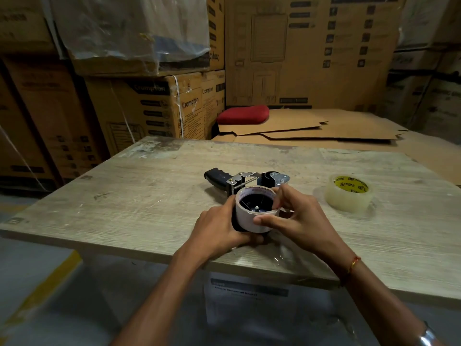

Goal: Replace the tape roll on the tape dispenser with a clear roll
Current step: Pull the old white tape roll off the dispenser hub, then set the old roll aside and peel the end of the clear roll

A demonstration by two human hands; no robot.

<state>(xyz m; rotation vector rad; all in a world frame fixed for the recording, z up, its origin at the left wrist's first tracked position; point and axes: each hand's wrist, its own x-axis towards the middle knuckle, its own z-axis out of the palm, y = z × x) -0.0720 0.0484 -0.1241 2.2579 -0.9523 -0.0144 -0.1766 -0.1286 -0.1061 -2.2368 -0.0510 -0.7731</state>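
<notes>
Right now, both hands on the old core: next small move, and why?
Probably lift the empty core off the dispenser hub: right hand pinches its rim, left hand braces beneath, and the clear roll waits untouched on the table.

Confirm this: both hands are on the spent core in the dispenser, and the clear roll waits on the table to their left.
Wrong side. The head view shows the clear roll on the table to their right. Both the left hand and right hand do hold the spent core on the dispenser.
</notes>
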